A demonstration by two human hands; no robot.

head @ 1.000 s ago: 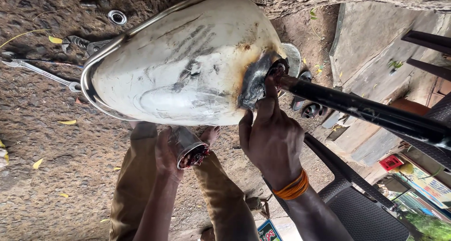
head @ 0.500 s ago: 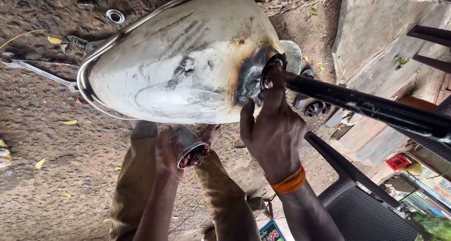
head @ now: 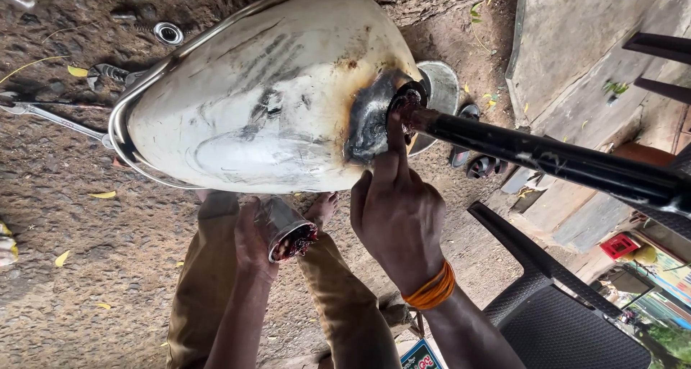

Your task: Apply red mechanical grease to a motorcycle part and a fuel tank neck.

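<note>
Change: since the earlier frames the right hand's fingers have stayed at the joint where the rod meets the shell, sliding slightly along it; the left hand has kept the cup in the same place.
Right hand [head: 399, 214]: raised, fingers stretched up and pressed on the greasy dark collar [head: 374, 117] at the end of the shell; not closed around anything, fingertips touching the joint. An orange band [head: 430, 291] sits on the wrist.
Left hand [head: 253, 238]: wrapped around a small metal cup [head: 286, 231], held below the shell; the cup's open mouth shows dark reddish grease.
White shell [head: 266, 99]: large, rounded, scuffed metal body, held up in front of the camera, with a chrome rail [head: 119, 135] along its left edge.
Black rod [head: 547, 157]: runs from the collar out to the right edge.
Ground [head: 65, 225]: bare dirt with yellow leaves; a spanner [head: 50, 116] and a bearing ring [head: 168, 32] lie at upper left.
Black plastic chair [head: 568, 319]: lower right, beside the right forearm.
Legs [head: 209, 290]: khaki trousers below the hands.
</note>
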